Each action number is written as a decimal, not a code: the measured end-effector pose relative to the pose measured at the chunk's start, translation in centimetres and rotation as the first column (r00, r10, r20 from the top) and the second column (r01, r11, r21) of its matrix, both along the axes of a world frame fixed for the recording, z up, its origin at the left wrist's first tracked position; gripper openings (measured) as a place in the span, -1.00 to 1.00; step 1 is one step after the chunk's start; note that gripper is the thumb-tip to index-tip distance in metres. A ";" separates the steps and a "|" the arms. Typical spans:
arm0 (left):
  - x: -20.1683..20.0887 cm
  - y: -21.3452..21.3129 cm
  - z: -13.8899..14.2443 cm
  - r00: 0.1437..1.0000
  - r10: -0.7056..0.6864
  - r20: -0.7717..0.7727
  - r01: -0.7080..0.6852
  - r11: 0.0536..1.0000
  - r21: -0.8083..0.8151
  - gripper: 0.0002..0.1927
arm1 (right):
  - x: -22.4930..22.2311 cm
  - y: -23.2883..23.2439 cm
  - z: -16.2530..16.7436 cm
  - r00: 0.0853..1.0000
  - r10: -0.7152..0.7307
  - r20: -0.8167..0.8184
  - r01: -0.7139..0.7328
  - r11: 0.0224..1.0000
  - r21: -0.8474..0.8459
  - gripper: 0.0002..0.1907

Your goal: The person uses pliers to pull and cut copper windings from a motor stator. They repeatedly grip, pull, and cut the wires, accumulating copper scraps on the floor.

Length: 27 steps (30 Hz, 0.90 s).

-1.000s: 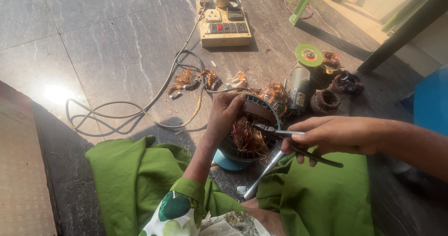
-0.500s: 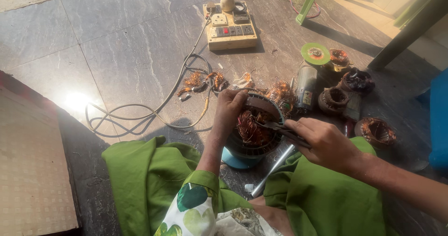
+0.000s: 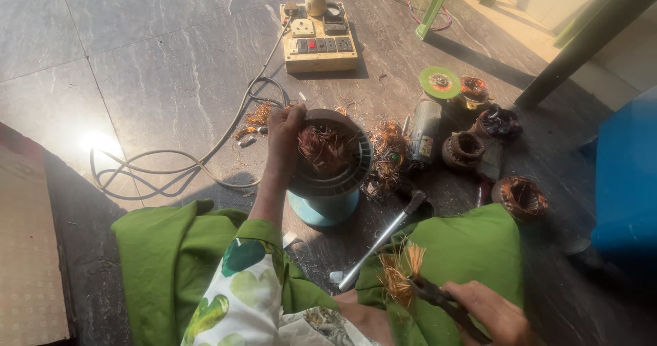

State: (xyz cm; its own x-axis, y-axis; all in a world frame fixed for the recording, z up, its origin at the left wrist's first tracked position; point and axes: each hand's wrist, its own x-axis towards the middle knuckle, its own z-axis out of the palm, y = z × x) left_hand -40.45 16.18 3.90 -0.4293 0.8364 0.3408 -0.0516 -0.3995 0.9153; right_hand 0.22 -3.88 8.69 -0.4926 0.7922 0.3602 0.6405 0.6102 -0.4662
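My left hand (image 3: 285, 132) grips the left rim of a round motor stator (image 3: 335, 168) that stands on a light blue base (image 3: 327, 209) on the floor. Tangled copper winding (image 3: 323, 147) fills its middle. My right hand (image 3: 489, 313) is down at my right knee, closed on dark pliers (image 3: 430, 292). The pliers' jaws clamp a bundle of loose copper wire strands (image 3: 400, 274) that fans upward. Green cloth (image 3: 465, 264) covers both my legs.
A hammer (image 3: 383, 238) lies between my knees. Several other stators (image 3: 521, 197) and copper scrap (image 3: 387, 151) sit to the right, with a green disc (image 3: 439, 82). A wooden switchboard (image 3: 319, 39) and its looping cable (image 3: 171, 164) lie ahead. A blue stool (image 3: 626, 182) stands right.
My right hand has pulled away from the stator down to my right knee, taking the pliers and a torn-out bundle of copper wire. My left hand stays on the stator rim.
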 end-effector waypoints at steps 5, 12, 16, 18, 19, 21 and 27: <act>2.0 -1.3 -0.7 0.999 -0.044 0.006 0.044 0.999 -0.016 -0.55 | 6.2 0.1 -2.9 0.856 -0.454 -0.246 0.403 0.885 -0.231 -0.65; 7.9 -3.5 -0.6 0.992 -0.074 -0.100 0.071 0.997 -0.035 -0.52 | -0.2 4.8 -0.3 0.630 -0.448 -0.634 0.087 0.853 -0.515 -0.69; 7.7 -4.3 -0.1 0.994 -0.039 -0.098 0.034 0.998 -0.051 -0.52 | -5.1 10.1 1.0 0.465 -0.380 -0.800 -0.077 0.882 -0.464 -0.71; 7.1 -4.7 0.3 0.996 -0.028 -0.086 0.023 0.998 -0.054 -0.52 | -6.8 13.0 0.5 0.454 -0.414 -0.789 -0.088 0.860 -0.502 -0.77; 6.4 -4.9 0.5 0.996 -0.024 -0.084 0.020 0.999 -0.048 -0.52 | -7.5 14.0 -0.1 0.458 -0.442 -0.771 -0.092 0.840 -0.535 -0.81; 4.7 -4.9 1.1 0.997 -0.023 -0.068 0.020 0.999 -0.035 -0.56 | -8.3 14.7 -2.1 0.478 -0.456 -0.751 -0.117 0.814 -0.569 -0.89; 1.6 -4.6 0.8 0.991 -0.131 0.036 0.132 0.991 -0.035 -0.61 | -8.2 16.0 -7.0 0.486 -0.471 -0.736 -0.162 0.779 -0.605 -0.88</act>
State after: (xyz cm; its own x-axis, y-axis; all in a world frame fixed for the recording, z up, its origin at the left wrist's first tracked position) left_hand -38.88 11.58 4.71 -0.3257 0.8979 0.2961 -0.1320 -0.3533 0.9261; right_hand -7.95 12.16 1.67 -0.0583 0.9983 -0.0079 -0.1882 -0.0188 -0.9819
